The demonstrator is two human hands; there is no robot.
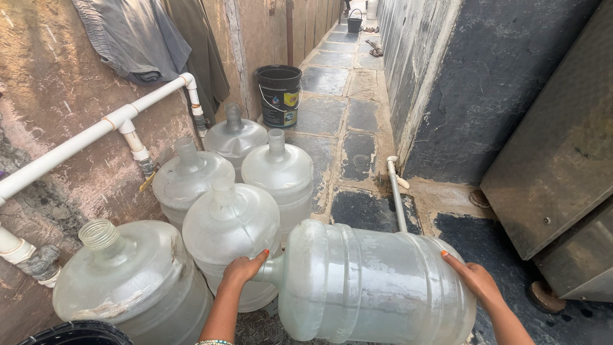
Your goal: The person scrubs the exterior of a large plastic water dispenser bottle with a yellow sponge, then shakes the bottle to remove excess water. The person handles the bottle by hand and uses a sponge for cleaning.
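Note:
A large clear plastic water jug point(377, 284) lies on its side in front of me, neck pointing left. My left hand point(242, 269) grips its neck. My right hand point(476, 281) presses against its base at the right end. Just left of it stand several similar clear jugs upright: one point(230, 223) right behind my left hand, one with an open threaded mouth point(128, 278) at the near left, and others point(278, 169) farther back along the wall.
A white pipe point(96, 134) with taps runs along the rough left wall, with grey cloth point(137, 38) hanging above. A black bucket point(279, 96) stands farther up the stone-paved alley. A thin white pipe point(396, 198) lies on the ground. A metal door point(555, 153) is at right.

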